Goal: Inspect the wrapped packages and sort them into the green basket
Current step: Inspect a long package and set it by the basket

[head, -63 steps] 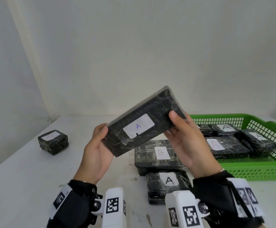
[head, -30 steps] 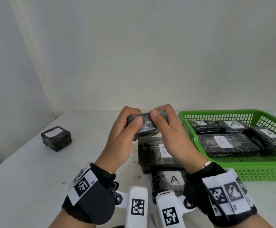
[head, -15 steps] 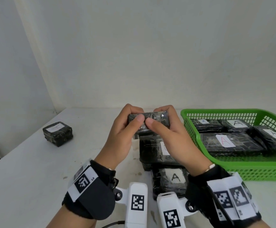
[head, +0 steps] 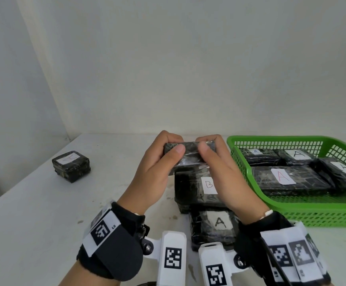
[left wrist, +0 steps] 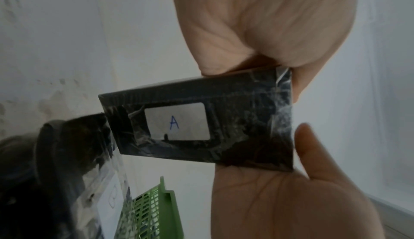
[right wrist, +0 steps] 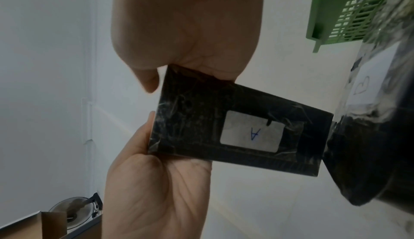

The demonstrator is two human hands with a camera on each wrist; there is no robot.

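Both hands, left hand [head: 157,172] and right hand [head: 227,174], clamp the A package [head: 188,154] edge-on above the B package [head: 196,188], just left of the green basket [head: 291,215] rim. Open counter [head: 44,213] left. Package flat-faced two seconds ago, now lower.

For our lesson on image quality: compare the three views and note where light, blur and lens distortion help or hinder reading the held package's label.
Head view: even, bright light, but the held package shows only its edge, no label. Left wrist view: dimmer, hand close and soft, yet the blue A label reads clearly. Right wrist view: same label upside down; the green basket is bent by the wide lens.
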